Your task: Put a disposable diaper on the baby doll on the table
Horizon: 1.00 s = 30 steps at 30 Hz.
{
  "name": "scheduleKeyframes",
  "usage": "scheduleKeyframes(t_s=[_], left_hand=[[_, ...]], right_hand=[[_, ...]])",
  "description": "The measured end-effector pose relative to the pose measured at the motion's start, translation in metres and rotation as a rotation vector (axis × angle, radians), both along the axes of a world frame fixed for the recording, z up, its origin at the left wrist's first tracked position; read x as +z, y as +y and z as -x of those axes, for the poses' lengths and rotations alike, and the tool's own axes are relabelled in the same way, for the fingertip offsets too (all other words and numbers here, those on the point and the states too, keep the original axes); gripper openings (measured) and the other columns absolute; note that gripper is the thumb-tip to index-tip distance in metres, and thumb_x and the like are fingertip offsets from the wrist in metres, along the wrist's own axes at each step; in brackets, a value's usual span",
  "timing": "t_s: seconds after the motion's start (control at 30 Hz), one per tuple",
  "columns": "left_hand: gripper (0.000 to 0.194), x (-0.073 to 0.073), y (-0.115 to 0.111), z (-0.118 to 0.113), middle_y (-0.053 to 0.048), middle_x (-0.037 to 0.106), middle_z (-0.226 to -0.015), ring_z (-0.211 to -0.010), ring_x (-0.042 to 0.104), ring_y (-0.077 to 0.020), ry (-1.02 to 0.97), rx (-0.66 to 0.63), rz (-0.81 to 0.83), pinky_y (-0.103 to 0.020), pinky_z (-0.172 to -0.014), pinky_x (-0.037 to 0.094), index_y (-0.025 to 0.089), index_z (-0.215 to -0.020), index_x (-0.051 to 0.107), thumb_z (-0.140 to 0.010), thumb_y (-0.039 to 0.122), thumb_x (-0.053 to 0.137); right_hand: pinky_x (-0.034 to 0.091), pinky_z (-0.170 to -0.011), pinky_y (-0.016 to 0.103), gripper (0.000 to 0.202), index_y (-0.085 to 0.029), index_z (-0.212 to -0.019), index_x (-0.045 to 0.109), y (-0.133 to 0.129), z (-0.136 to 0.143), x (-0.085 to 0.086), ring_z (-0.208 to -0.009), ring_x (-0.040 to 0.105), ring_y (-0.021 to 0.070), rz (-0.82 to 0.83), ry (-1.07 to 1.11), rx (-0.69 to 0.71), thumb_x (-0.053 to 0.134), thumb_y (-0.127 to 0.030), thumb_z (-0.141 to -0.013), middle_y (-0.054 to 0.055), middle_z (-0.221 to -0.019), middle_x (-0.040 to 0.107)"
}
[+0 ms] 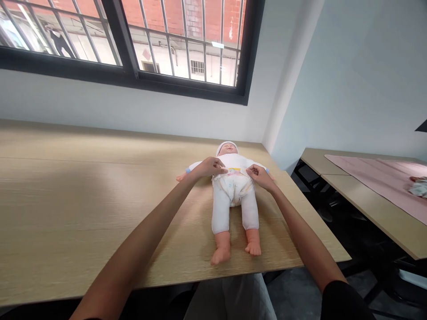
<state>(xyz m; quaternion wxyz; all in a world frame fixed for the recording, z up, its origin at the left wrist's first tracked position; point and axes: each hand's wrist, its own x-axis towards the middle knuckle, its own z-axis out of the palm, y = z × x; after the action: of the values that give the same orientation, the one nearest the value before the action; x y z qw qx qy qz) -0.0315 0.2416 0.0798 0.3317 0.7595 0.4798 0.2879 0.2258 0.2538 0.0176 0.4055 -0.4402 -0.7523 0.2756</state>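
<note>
A baby doll (220, 213) in white clothing and a white cap lies on its back on the wooden table (83, 213), feet toward me. Around its hips is a white diaper (235, 186) with a coloured strip at the waist. My left hand (211, 167) pinches the diaper's waist edge on the left side. On the right side of the waist, my right hand (260, 174) has its fingers pressed together on the other edge of the diaper. The doll's arms stretch outward beneath my hands.
Behind the table stand a wall and a barred window (187, 44). To the right, past a gap, a second table (373, 200) bears a pink cloth (373, 178) with a patterned item (418, 186) on it.
</note>
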Motion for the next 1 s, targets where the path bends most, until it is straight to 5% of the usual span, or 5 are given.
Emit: scheduleKeyframes(t_s=[0.33, 0.6, 0.77, 1.0], left_hand=[[0.043, -0.019, 0.018, 0.005, -0.001, 0.061, -0.074, -0.063, 0.052, -0.0115, -0.198, -0.126, 0.176, -0.023, -0.055, 0.037, 0.017, -0.09, 0.067, -0.064, 0.051, 0.076], [0.041, 0.004, 0.006, 0.023, -0.001, 0.062, -0.071, -0.072, 0.059, -0.0156, -0.175, -0.067, 0.394, -0.029, -0.072, 0.048, 0.016, -0.071, 0.064, -0.055, 0.049, 0.082], [0.04, -0.001, 0.011, 0.034, -0.002, 0.065, -0.073, -0.076, 0.061, -0.0157, -0.088, -0.045, 0.52, -0.028, -0.074, 0.05, 0.016, -0.072, 0.066, -0.054, 0.047, 0.083], [0.041, -0.004, 0.007, 0.024, 0.001, 0.059, -0.068, -0.07, 0.056, -0.013, -0.114, -0.06, 0.462, -0.024, -0.066, 0.048, 0.017, -0.064, 0.062, -0.054, 0.051, 0.081]], right_hand=[[0.048, -0.084, 0.034, 0.032, -0.02, -0.105, 0.059, 0.003, 0.008, -0.01, -0.091, 0.061, 0.019, 0.029, 0.189, -0.007, 0.055, -0.044, -0.084, 0.005, -0.098, 0.064], [0.047, -0.09, 0.037, 0.039, -0.02, -0.095, 0.062, 0.009, -0.012, -0.02, -0.1, 0.059, 0.0218, 0.067, 0.407, -0.176, 0.062, -0.053, -0.076, 0.008, -0.105, 0.065], [0.048, -0.087, 0.036, 0.039, -0.019, -0.088, 0.063, 0.003, -0.019, -0.027, -0.092, 0.061, 0.02, 0.158, 0.316, -0.032, 0.063, -0.056, -0.076, 0.006, -0.096, 0.067], [0.046, -0.087, 0.034, 0.035, -0.02, -0.083, 0.063, 0.001, -0.014, -0.031, -0.089, 0.06, 0.0189, 0.147, 0.37, 0.061, 0.066, -0.054, -0.076, 0.004, -0.091, 0.067]])
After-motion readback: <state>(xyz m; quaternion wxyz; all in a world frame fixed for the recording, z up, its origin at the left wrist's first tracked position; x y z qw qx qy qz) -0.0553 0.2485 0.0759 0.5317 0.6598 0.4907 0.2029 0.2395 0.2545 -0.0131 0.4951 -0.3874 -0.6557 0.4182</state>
